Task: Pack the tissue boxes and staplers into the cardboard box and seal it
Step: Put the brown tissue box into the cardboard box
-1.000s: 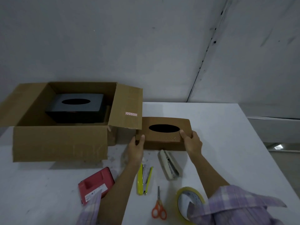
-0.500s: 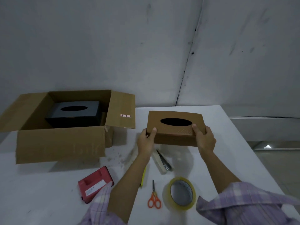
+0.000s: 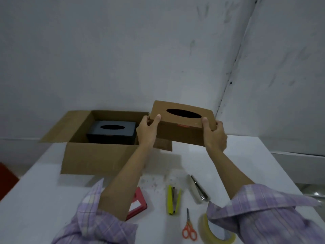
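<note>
Item: brown tissue box (image 3: 182,124), held in the air just right of the cardboard box (image 3: 98,155), above its right flap, tilted slightly. Left hand (image 3: 146,132) and right hand (image 3: 214,136) each clasped one short end, thumbs on top. Judged light and stiff-walled, though the top panel may buckle near its oval slot; the ends look the soundest hold. Inside the cardboard box: black tissue box (image 3: 112,132). In front of it, on the table (image 3: 246,161): yellow stapler (image 3: 173,199), silver stapler (image 3: 197,188). A small red label on the brown box was unreadable.
</note>
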